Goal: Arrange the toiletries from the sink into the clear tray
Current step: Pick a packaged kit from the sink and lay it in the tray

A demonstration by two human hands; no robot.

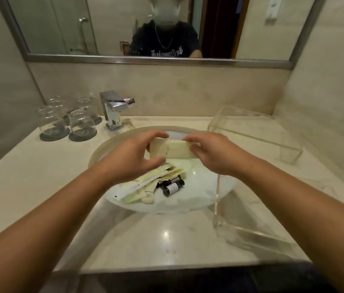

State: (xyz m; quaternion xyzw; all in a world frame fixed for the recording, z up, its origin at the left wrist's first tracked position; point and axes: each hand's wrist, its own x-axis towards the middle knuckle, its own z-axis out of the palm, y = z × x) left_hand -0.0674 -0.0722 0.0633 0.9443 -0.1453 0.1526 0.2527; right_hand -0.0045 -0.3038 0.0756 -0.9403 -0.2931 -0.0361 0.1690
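Both hands hold one flat cream toiletry packet (174,149) level above the white sink (97,151). My left hand (133,157) pinches its left end and my right hand (213,153) pinches its right end. Below them, in the sink bowl, lies a heap of several cream packets (145,185) with small dark bottles (172,187) beside it. The clear tray (253,134) stands empty on the counter to the right of the sink, partly behind my right forearm.
A chrome faucet (114,111) stands behind the sink at the left. Several upturned glasses (67,121) sit on dark coasters at the far left. A wall mirror (167,28) hangs above, and the marble counter (167,233) runs to the near edge.
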